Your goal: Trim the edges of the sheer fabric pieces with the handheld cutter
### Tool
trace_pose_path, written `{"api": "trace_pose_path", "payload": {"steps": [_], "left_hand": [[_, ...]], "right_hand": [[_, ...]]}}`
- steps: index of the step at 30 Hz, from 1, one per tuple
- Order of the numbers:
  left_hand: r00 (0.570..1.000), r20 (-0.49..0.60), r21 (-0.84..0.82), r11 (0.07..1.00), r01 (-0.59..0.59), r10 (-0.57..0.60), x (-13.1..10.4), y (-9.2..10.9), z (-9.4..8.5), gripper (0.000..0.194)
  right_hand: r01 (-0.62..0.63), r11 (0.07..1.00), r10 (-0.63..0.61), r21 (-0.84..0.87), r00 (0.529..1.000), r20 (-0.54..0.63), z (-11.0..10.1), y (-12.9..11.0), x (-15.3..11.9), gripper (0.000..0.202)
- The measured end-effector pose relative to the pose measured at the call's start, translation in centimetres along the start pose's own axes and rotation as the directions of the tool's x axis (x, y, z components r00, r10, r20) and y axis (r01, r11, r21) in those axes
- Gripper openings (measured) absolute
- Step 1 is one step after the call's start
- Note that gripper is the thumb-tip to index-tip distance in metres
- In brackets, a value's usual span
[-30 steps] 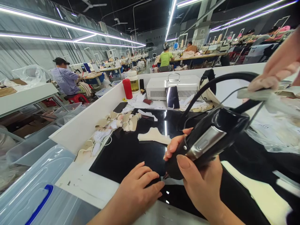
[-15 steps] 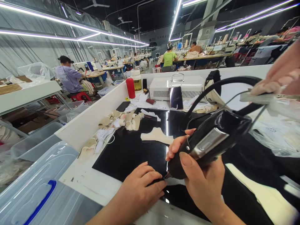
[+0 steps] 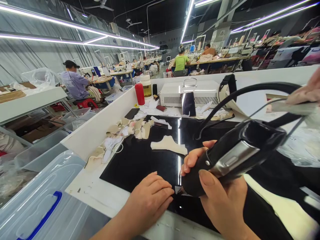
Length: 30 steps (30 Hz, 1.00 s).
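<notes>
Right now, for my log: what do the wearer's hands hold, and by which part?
The right hand grips the tool around its lower end; the left hand holds nothing visible.

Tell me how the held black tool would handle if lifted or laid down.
The black tool is probably fairly heavy: its bulky body bears a metal plate. Lifted, it may be tugged by the thick cord at its far end. Laid down, it could roll, as its near end looks rounded.

Place: a sewing workshop, I see.
Machines (image 3: pixel 85 71): rows of them, far beyond the fingers (image 3: pixel 162 195).
Workers (image 3: pixel 180 62): seated at benches (image 3: pixel 225 61), well past the fingers.
Lights (image 3: pixel 187 21): long tubes high above the fingers.
Cut piece (image 3: pixel 168 144): cream, near, ahead of the fingers.
</notes>
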<state>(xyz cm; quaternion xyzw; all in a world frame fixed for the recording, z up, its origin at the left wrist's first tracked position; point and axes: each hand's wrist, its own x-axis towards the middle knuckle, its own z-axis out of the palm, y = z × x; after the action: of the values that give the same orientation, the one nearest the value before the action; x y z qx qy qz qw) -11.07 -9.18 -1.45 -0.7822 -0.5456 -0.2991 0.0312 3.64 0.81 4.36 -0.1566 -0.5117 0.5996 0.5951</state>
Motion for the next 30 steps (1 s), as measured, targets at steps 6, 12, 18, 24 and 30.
{"api": "trace_pose_path", "payload": {"steps": [6, 12, 18, 24, 30], "left_hand": [[1.0, 0.02, -0.017, 1.0, 0.008, -0.008, 0.0, 0.1, 0.0, 0.015], [0.999, 0.041, -0.016, 1.0, 0.016, -0.016, -0.2, 0.2, 0.1, 0.016], [0.995, 0.101, 0.04, 0.999, 0.015, -0.019, -0.2, -0.3, -0.1, 0.024], [0.991, 0.122, -0.007, 0.999, -0.047, 0.048, 0.0, -0.5, -0.2, 0.018], [0.976, 0.186, -0.079, 0.992, -0.099, 0.112, 2.7, -2.7, -0.3, 0.017]], "right_hand": [[0.015, 1.0, -0.015, -0.004, 1.0, -0.003, 0.0, 0.0, 0.1, 0.04], [0.007, 0.998, -0.004, -0.059, 0.999, 0.048, -0.4, 0.5, -0.3, 0.031], [0.003, 0.999, 0.0, -0.041, 0.999, 0.055, -0.8, 0.3, -0.1, 0.035], [0.12, 0.947, -0.11, -0.297, 0.993, 0.049, -2.5, -2.4, 1.6, 0.035], [0.133, 0.954, -0.135, -0.269, 0.991, 0.012, -4.2, -2.7, 2.4, 0.045]]}}
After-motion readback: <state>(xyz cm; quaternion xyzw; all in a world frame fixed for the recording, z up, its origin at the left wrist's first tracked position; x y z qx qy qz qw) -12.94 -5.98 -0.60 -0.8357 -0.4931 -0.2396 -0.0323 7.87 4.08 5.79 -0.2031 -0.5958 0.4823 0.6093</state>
